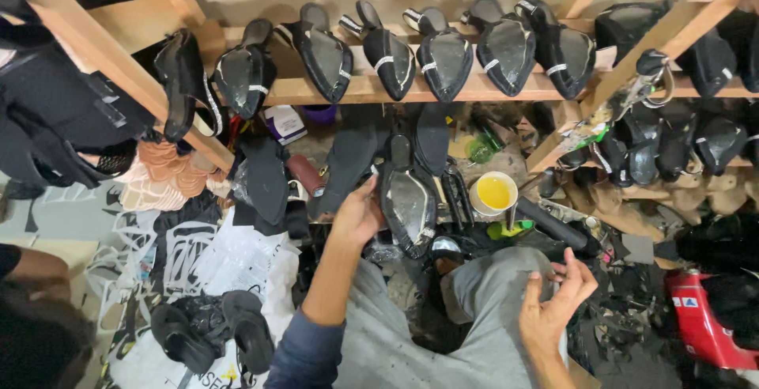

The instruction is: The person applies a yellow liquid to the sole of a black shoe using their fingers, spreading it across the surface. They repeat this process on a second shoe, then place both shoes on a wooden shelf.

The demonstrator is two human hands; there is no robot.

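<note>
My left hand (357, 215) reaches forward and grips the edge of a black heeled shoe (408, 199) that lies sole-up, its shiny pointed sole facing me. My right hand (553, 304) hovers above my grey-trousered knee (490, 294) with fingers spread and nothing in it. A round tub of yellow glue (494, 193) sits just right of the shoe, with a black tool handle (557, 228) lying beside it.
A wooden rack (379, 88) carries a row of black sole-up shoes (444, 55). More shoes (672, 148) fill the lower shelf at right. Black soles (207, 332) lie on printed bags at lower left. A red object (700, 322) sits lower right. Another person's arm (32, 266) shows at left.
</note>
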